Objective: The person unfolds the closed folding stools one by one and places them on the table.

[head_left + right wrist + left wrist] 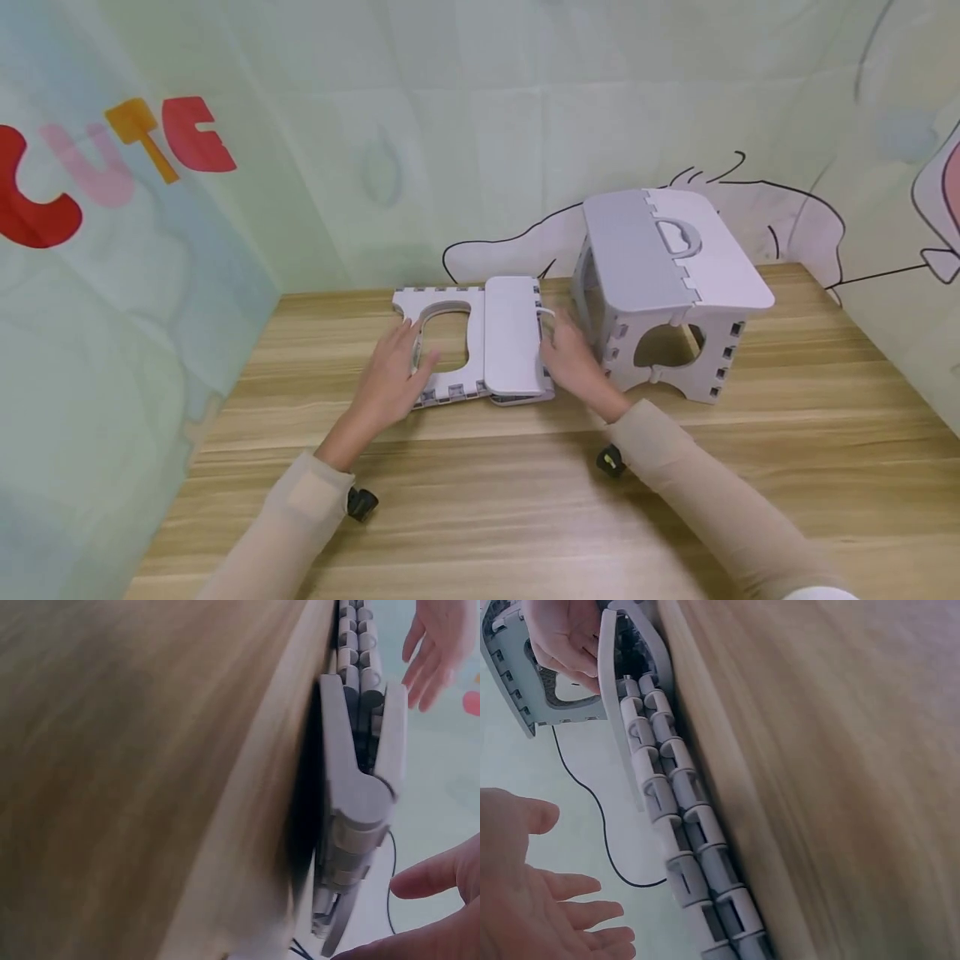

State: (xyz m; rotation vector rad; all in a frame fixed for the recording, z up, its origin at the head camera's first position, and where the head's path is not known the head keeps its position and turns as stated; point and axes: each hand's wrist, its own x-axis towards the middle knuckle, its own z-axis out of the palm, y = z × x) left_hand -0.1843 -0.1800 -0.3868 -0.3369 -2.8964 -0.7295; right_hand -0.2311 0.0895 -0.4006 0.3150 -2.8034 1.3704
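Observation:
A folded white and grey folding step stool (512, 333) lies flat on the wooden table. Over its left end hovers my left hand (387, 375), fingers spread and relaxed, near the edge of the large leg opening. My right hand (572, 358) is at the stool's right end, right beside the small carry handle (546, 311). In the right wrist view its thumb (427, 877) stands out straight, apart from the folded top. Hinged joints (675, 772) run along the stool's near side. A second folding step stool (667, 250) stands unfolded to the right.
The wooden table (487, 508) extends in front of the stools. A printed cloth backdrop (465, 150) with letters and a cartoon outline hangs behind and along the sides. Black wrist cameras (611, 460) sit under both forearms. The standing stool is close to my right hand.

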